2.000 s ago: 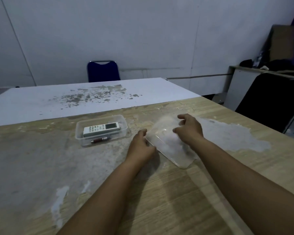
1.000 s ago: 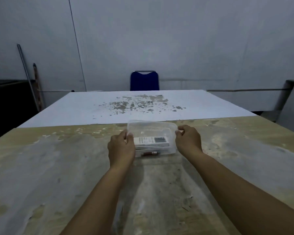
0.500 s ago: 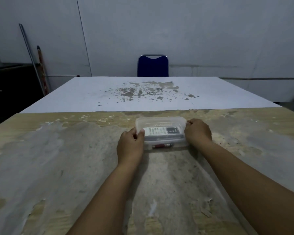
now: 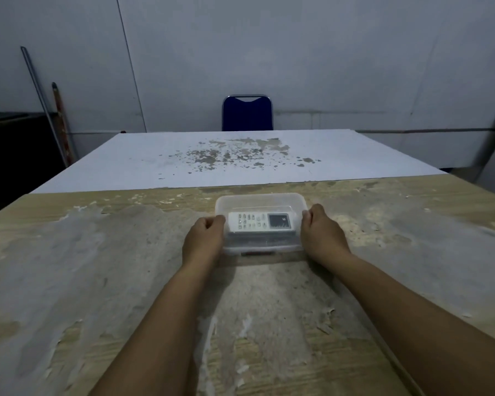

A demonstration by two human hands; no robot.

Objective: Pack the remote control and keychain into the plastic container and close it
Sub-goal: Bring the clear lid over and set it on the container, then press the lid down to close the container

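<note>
The worn, patchy wooden worktop point(image 4: 97, 267) lies bare to the left, to the right and in front of the clear rectangular plastic container point(image 4: 260, 221), so those approaches are open. The left hand point(image 4: 203, 241) and right hand point(image 4: 322, 234) press against its two short ends, blocking both sides. Behind it the white board surface point(image 4: 155, 164) is bare up to the blue chair point(image 4: 247, 113).
</note>
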